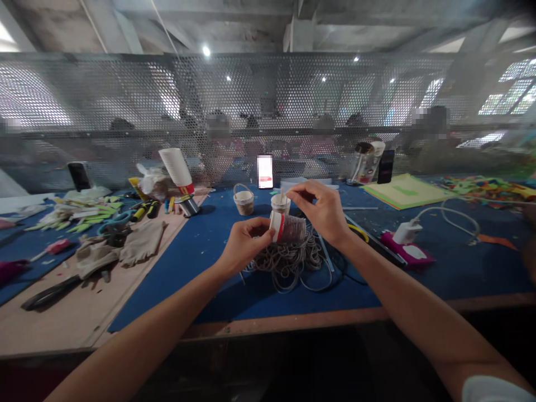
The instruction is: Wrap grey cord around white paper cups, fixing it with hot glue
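Holding one paper cup (290, 228), red-banded, tipped sideways

Paper cup: dial centre. Left hand (248, 239): toward eight o'clock, thumb and fingers pinching the banded end. Right hand (321, 206): two o'clock, fingertips pressed together; whether anything sits between them, cannot tell. Cord tangle (295, 258): six o'clock. Handled basket (244, 204): ten o'clock. Risks, judged: loose loops could snag, tugging the cup askew; a hard left pinch could dent it.

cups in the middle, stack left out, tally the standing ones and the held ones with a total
Standing on the blue mat: 2 (left cup, right cup)
Held in the left hand: 1 (red-banded cup)
Total: 3
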`<state>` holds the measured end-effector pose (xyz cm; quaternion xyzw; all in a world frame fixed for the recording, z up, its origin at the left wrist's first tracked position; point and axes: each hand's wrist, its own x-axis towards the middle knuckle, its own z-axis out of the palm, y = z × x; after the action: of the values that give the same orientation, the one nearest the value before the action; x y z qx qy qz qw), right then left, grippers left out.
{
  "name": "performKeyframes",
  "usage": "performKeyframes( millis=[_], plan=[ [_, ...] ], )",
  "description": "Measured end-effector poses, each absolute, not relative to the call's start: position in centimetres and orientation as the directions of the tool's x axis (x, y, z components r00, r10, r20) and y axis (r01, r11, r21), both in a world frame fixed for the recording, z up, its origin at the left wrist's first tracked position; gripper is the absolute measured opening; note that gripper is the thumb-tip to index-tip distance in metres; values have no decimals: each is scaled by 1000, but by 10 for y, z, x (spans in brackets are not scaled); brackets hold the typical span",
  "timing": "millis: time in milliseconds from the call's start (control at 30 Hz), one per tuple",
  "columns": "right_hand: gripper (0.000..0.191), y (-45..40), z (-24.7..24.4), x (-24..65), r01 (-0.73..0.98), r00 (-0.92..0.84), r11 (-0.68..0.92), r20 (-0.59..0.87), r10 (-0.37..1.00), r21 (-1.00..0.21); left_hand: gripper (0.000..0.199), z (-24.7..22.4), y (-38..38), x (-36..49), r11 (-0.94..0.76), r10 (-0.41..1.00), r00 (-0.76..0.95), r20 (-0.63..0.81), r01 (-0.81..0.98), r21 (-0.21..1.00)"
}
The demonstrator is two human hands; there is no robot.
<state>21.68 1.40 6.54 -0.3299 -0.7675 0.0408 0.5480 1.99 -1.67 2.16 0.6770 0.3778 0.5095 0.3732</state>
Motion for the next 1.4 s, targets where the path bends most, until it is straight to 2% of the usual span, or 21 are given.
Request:
performKeyframes(
  millis=[1400],
  plan=[
    [15, 12, 65, 215, 495, -175, 780, 836, 520, -382, 12, 22, -15, 19, -391, 892, 262, 368, 42, 919]
  ],
)
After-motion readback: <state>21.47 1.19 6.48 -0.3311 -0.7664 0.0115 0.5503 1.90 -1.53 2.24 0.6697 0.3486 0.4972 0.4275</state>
